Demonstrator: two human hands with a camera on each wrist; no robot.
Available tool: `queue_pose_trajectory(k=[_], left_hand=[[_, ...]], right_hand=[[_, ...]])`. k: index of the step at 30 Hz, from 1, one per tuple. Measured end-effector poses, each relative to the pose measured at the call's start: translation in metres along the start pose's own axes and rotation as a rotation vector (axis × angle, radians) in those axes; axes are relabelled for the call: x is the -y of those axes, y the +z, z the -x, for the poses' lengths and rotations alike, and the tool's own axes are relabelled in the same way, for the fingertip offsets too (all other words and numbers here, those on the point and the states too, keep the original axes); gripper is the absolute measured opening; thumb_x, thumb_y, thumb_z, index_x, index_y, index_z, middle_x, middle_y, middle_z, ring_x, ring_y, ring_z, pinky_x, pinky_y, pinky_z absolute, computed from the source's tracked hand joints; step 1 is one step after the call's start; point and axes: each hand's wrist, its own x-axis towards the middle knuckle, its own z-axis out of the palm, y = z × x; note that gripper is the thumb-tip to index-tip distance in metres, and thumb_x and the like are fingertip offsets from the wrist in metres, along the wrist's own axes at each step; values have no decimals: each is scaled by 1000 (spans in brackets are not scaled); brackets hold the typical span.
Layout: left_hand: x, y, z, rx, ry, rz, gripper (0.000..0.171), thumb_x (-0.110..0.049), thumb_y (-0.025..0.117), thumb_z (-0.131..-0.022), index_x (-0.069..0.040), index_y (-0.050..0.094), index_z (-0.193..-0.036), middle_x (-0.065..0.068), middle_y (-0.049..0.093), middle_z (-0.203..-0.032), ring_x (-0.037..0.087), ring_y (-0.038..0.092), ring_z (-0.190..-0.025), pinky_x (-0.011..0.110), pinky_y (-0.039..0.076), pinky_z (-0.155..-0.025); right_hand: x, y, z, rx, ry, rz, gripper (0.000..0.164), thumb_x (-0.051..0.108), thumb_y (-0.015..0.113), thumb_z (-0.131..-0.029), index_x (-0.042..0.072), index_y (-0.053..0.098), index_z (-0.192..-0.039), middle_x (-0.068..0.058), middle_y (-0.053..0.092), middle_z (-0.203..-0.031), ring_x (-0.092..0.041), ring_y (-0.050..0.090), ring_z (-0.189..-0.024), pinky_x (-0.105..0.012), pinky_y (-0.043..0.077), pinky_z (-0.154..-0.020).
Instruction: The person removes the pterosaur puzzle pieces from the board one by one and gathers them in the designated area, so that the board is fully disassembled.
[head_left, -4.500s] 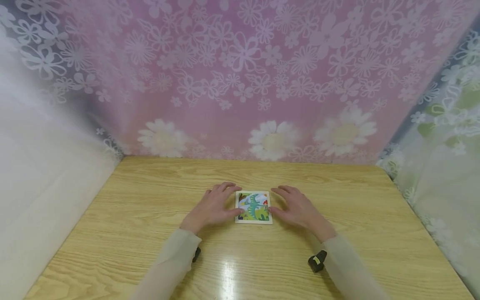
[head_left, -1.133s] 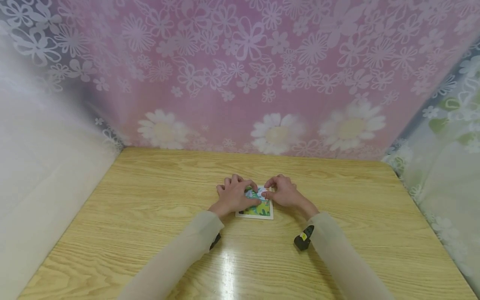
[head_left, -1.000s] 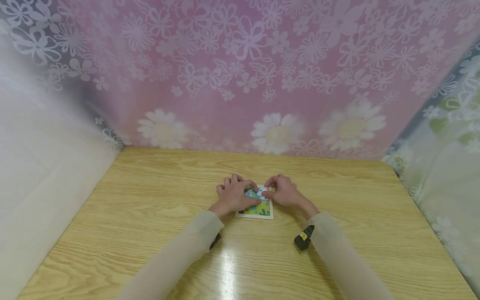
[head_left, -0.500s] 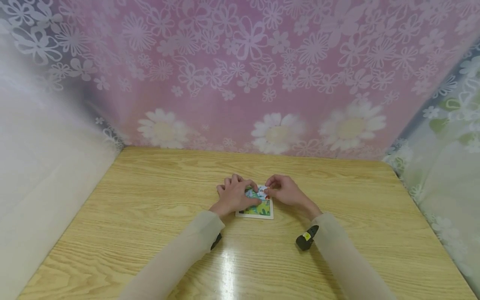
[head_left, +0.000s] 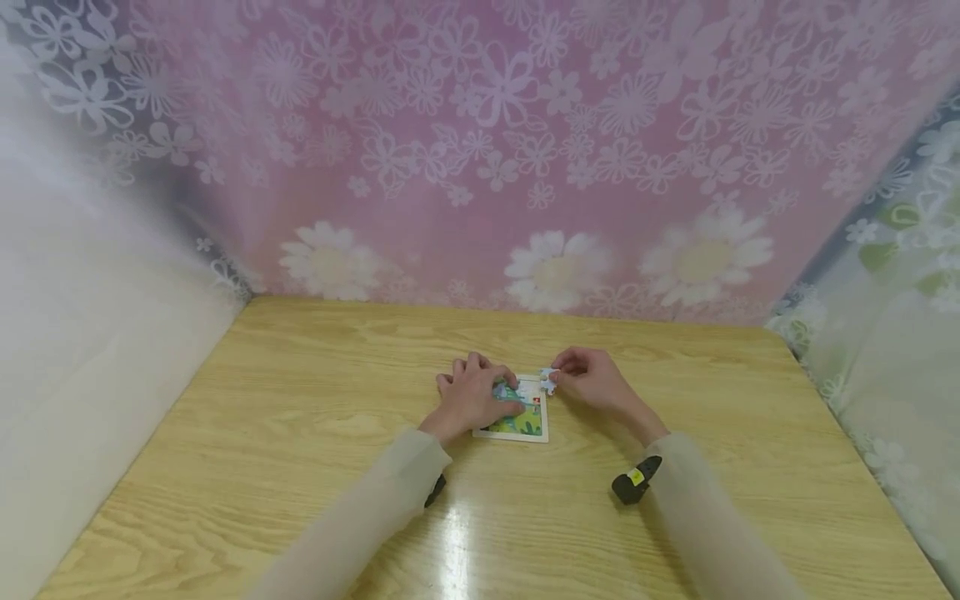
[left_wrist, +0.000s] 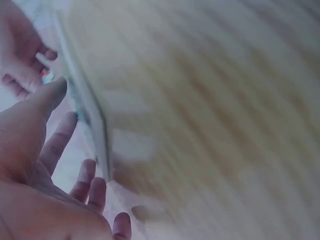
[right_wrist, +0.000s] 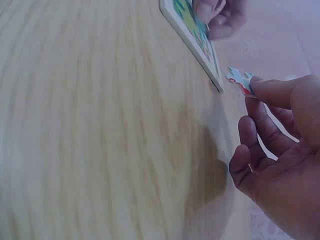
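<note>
A small square jigsaw puzzle (head_left: 525, 423) in a pale frame lies flat on the table, with a green and blue picture. My left hand (head_left: 472, 396) rests over its left side, thumb and forefinger touching the picture and the other fingers spread. Part of the puzzle is hidden under that hand. Between thumb and forefinger, my right hand (head_left: 597, 385) pinches a puzzle piece (head_left: 548, 380) just off the frame's upper right corner. In the right wrist view the puzzle piece (right_wrist: 240, 82) is pale blue with a red patch, raised above the table.
The wood-grained table (head_left: 300, 467) extends on every side of the puzzle. A pink floral curtain (head_left: 420, 233) hangs behind it, with pale sheets at both sides. Black wrist cameras (head_left: 636, 481) sit at the sleeves.
My right hand has lifted the puzzle piece from the upper right of the puzzle and carried it right. Earlier the left hand moved onto the puzzle; since then it stays there.
</note>
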Motion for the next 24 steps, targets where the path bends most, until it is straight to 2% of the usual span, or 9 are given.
queue_pose_trajectory(k=[3, 7, 12, 24], left_hand=[[1, 1, 3, 0, 27, 20, 32, -52, 77, -87, -32, 72, -111, 8, 50, -126, 28, 37, -104, 51, 25, -86], [1, 1, 10, 26, 56, 71, 36, -48, 79, -87, -27, 71, -115, 10, 53, -125, 27, 42, -106, 48, 34, -88], [1, 2, 16, 42, 77, 106, 34, -46, 81, -84, -24, 72, -108, 9, 55, -120, 27, 45, -104, 47, 37, -88], [3, 6, 13, 54, 33, 121, 34, -44, 85, -79, -26, 71, -103, 6, 54, -121, 25, 44, -104, 50, 36, -96]], right_hand=[[-6, -8, 3, -19, 4, 20, 17, 18, 68, -99, 4, 68, -108, -13, 72, -98, -20, 67, -88, -33, 51, -81], [-12, -19, 8, -40, 6, 28, 19, 17, 69, -99, 1, 67, -109, -16, 72, -101, -22, 68, -90, -29, 52, -79], [-21, -27, 13, -53, 32, 26, 19, 16, 69, -98, 1, 66, -110, -15, 71, -101, -19, 67, -88, -24, 53, -75], [-36, -32, 11, -64, 33, 89, 20, 18, 70, -98, 2, 68, -110, -12, 73, -97, -16, 67, -84, -26, 52, -77]])
